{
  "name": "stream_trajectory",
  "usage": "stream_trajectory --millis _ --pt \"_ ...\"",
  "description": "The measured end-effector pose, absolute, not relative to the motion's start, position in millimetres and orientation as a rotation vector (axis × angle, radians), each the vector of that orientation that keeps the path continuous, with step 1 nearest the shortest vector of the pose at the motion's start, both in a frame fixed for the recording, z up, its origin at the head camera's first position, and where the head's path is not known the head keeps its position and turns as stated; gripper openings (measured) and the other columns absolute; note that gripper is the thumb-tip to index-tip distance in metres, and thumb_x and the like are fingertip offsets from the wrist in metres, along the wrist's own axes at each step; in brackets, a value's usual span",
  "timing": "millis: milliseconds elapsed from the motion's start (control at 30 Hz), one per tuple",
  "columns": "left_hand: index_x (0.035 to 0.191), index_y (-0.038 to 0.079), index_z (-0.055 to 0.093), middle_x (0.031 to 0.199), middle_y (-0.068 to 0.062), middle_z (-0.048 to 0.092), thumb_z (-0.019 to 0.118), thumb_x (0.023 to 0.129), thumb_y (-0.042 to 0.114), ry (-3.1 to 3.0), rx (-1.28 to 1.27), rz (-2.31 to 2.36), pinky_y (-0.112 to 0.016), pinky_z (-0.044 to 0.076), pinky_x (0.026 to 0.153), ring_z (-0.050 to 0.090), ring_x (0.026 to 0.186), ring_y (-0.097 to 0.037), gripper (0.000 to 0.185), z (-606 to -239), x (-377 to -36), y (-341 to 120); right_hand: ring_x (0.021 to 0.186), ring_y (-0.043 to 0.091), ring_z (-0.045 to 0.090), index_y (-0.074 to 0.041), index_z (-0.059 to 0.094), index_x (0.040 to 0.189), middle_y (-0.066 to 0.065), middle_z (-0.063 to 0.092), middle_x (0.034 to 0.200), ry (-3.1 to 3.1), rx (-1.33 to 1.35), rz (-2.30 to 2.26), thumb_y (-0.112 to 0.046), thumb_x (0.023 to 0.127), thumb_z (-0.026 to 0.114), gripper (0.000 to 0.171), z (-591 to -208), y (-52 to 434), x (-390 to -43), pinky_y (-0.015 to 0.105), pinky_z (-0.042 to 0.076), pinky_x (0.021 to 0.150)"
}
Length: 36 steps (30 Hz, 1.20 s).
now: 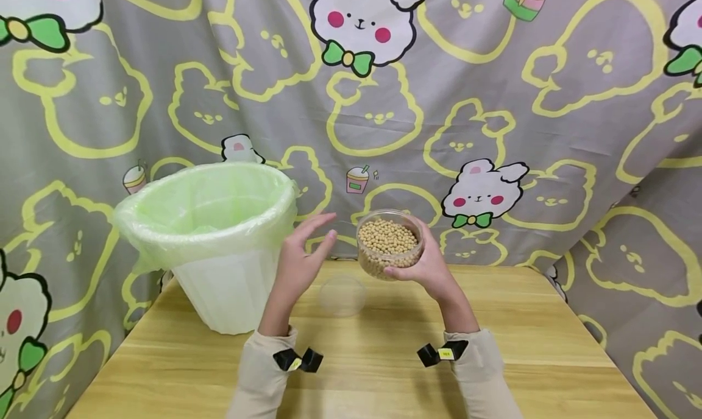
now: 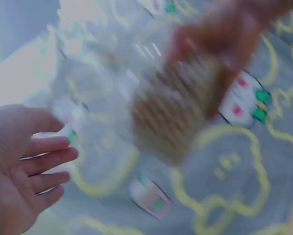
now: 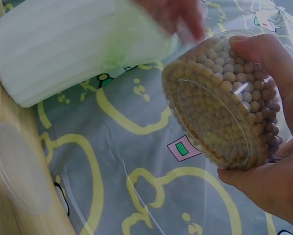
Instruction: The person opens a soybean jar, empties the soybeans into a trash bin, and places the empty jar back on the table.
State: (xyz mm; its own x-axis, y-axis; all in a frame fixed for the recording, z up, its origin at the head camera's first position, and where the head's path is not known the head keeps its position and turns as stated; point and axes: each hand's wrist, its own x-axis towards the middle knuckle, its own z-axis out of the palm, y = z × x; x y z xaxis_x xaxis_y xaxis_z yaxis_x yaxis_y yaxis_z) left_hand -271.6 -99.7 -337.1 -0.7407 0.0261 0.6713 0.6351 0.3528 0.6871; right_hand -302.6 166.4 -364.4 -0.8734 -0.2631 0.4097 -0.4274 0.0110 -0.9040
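Note:
A clear plastic jar (image 1: pixel 384 267) full of small tan beans is gripped in my right hand (image 1: pixel 430 267), lifted over the table. Its top is uncovered. In the right wrist view the right hand (image 3: pixel 271 181) wraps the jar (image 3: pixel 210 112) from the side, thumb and fingers on its wall. My left hand (image 1: pixel 301 257) is raised beside the bin, fingers spread with nothing in them, a short gap from the jar. In the left wrist view that hand (image 2: pixel 24 161) shows its palm, and the jar (image 2: pixel 171 107) is blurred. A clear round lid (image 1: pixel 342 295) lies on the table below.
A white bin (image 1: pixel 225 291) with a pale green plastic liner (image 1: pixel 214 236) over its rim stands on the left of the wooden table (image 1: pixel 493 370). Behind the table hangs a grey patterned curtain (image 1: pixel 384 145).

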Motion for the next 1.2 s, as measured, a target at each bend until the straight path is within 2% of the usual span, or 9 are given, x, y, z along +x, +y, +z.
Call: stream_trajectory --millis 167,333,467,600,700,833,1100,1200 --pt "0.117 0.002 0.074 0.124 -0.012 0.073 0.067 0.096 0.007 -1.703 -0.571 -1.251 -0.035 0.042 0.116 0.063 0.129 -0.026 0.022 -310.5 -243.6 -106.4 0.131 0.028 0.046 -0.011 0.026 0.158 0.018 0.039 0.153 -2.122 0.747 2.004 0.007 0.066 0.087 0.111 -365.2 167.9 -302.9 0.021 0.052 0.098" --pt "0.104 0.0 0.078 0.105 -0.016 0.077 0.068 0.093 0.004 -1.577 -0.438 -0.919 -0.047 0.037 0.12 0.071 0.109 -0.034 0.015 -300.0 -243.6 -123.2 0.132 0.027 0.045 -0.012 0.026 0.158 0.017 0.037 0.154 -2.1 0.754 2.018 0.007 0.067 0.086 0.111 -364.8 169.8 -301.4 0.021 0.052 0.098" --pt "0.1 0.001 0.079 0.098 -0.014 0.078 0.066 0.096 0.009 -1.651 -0.302 -0.593 -0.057 0.033 0.119 0.071 0.098 -0.037 0.015 -306.5 -254.4 -137.4 0.132 0.028 0.044 -0.013 0.027 0.158 0.017 0.037 0.155 -2.097 0.752 2.017 0.006 0.068 0.086 0.109 -363.1 171.8 -300.4 0.021 0.052 0.098" --pt "0.101 0.003 0.079 0.096 -0.013 0.077 0.066 0.098 0.014 -1.686 -0.211 -0.344 -0.058 0.038 0.111 0.068 0.092 -0.036 0.017 -318.2 -264.8 -145.7 0.134 0.028 0.042 -0.014 0.027 0.158 0.016 0.031 0.159 -2.112 0.716 2.018 0.005 0.069 0.085 0.108 -360.5 174.1 -299.6 0.02 0.052 0.096" --pt "0.102 0.005 0.079 0.095 -0.013 0.077 0.068 0.098 0.016 -1.659 -0.179 -0.273 -0.053 0.045 0.098 0.067 0.087 -0.036 0.016 -324.1 -269.8 -148.8 0.135 0.028 0.041 -0.013 0.025 0.159 0.016 0.027 0.162 -2.114 0.684 2.045 0.006 0.071 0.083 0.107 -358.1 174.4 -299.9 0.019 0.053 0.094" --pt "0.102 0.006 0.079 0.092 -0.013 0.076 0.069 0.096 0.015 -1.607 -0.168 -0.267 -0.049 0.046 0.085 0.065 0.082 -0.036 0.015 -326.4 -273.6 -150.0 0.133 0.028 0.043 -0.012 0.023 0.159 0.016 0.024 0.164 -2.099 0.657 2.097 0.006 0.074 0.08 0.104 -348.9 171.1 -300.4 0.019 0.054 0.092" --pt "0.098 0.006 0.08 0.089 -0.013 0.076 0.069 0.095 0.012 -1.594 -0.141 -0.297 -0.047 0.046 0.082 0.066 0.082 -0.036 0.013 -325.8 -273.7 -148.8 0.127 0.027 0.047 -0.008 0.022 0.159 0.019 0.028 0.158 -2.061 0.664 2.147 0.009 0.075 0.074 0.1 -300.6 150.0 -300.8 0.021 0.055 0.092" --pt "0.095 0.006 0.08 0.086 -0.012 0.076 0.07 0.093 0.008 -1.598 -0.12 -0.303 -0.046 0.047 0.081 0.067 0.079 -0.035 0.011 -325.8 -273.4 -149.3 0.127 0.028 0.048 -0.009 0.02 0.159 0.018 0.028 0.158 -2.076 0.653 2.159 0.008 0.077 0.075 0.1 -277.2 138.8 -300.7 0.023 0.055 0.092"
